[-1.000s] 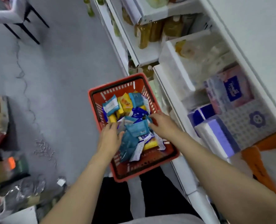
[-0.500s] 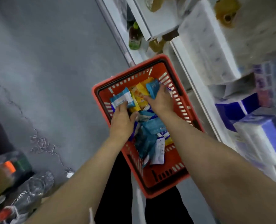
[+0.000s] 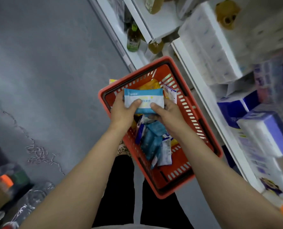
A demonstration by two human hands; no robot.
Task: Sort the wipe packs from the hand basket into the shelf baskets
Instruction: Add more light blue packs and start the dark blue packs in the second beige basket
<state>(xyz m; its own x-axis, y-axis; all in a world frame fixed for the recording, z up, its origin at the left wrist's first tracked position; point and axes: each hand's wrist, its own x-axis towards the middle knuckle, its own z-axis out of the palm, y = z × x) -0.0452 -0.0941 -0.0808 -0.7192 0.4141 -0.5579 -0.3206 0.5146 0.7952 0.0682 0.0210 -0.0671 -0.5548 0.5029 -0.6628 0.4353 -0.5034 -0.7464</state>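
Observation:
A red hand basket (image 3: pixel 202 128) sits on the floor by my legs, holding several blue, white and yellow wipe packs (image 3: pixel 154 142). Above it I hold a blue-and-white wipe pack (image 3: pixel 144 100) flat between both hands. My left hand (image 3: pixel 122 111) grips its left end, thumb on top. My right hand (image 3: pixel 166 113) grips its right end, thumb on the front face. The shelf baskets are not clearly visible.
White shelving (image 3: pixel 195 76) runs along the right, with tissue packs (image 3: pixel 208 50), blue and purple boxes (image 3: pixel 266 134) and drink bottles (image 3: pixel 133 38). Grey floor (image 3: pixel 46 71) lies to the left. Bottles and bags (image 3: pixel 10 195) crowd the lower left corner.
Both hands were digging among the packs in the basket. They have now lifted one blue-and-white pack out and hold it together above the basket. The view has tilted down.

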